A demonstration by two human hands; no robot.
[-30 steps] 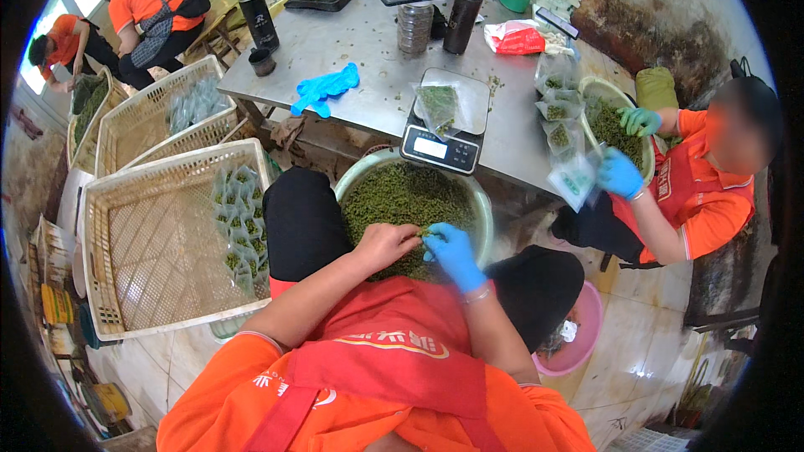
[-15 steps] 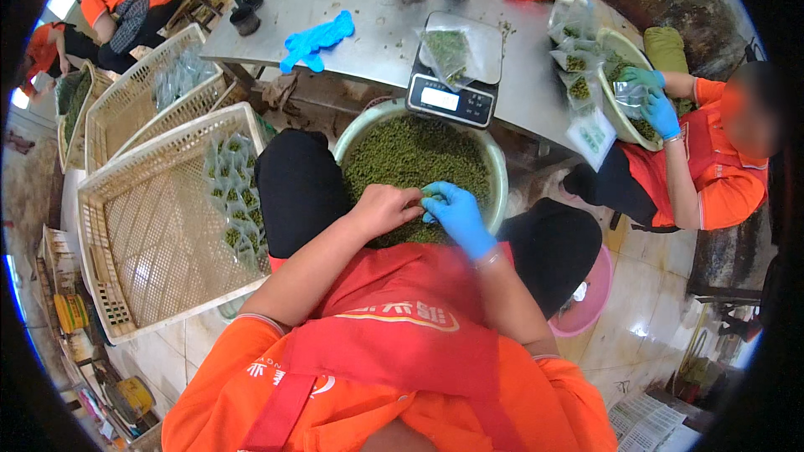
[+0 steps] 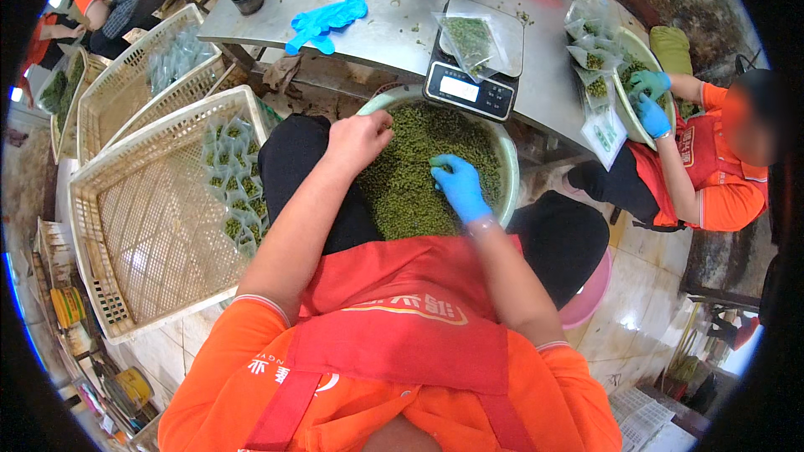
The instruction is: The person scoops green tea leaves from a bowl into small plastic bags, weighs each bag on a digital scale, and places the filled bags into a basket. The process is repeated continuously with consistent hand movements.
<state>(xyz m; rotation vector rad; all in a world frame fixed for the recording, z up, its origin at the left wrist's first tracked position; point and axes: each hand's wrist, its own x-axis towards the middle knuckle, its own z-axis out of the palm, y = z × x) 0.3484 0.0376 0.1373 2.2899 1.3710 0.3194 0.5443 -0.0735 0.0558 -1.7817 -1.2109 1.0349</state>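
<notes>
A pale green basin point(image 3: 508, 169) full of small green peppercorn-like berries point(image 3: 419, 188) sits between my knees. My bare left hand point(image 3: 360, 139) is at the basin's upper left, its fingers curled closed; whatever may be inside them is hidden. Over the berries, my blue-gloved right hand point(image 3: 461, 189) has its fingers bent together, with a bit of green at the tips that is too small to name. Just beyond the basin, a digital scale point(image 3: 471, 88) stands on the table edge, carrying a clear bag of green berries point(image 3: 471, 40).
To my left, a cream plastic crate point(image 3: 159, 141) holds several filled clear bags point(image 3: 237, 172). A blue glove point(image 3: 327, 22) lies on the metal table point(image 3: 381, 12). At right, a co-worker in orange point(image 3: 727, 163) works over another basin. A pink tub point(image 3: 586, 295) is beside my right knee.
My hands have parted: the left has moved up and left toward the basin rim, while the right stays over the berries. The co-worker's hands have gone lower into their basin.
</notes>
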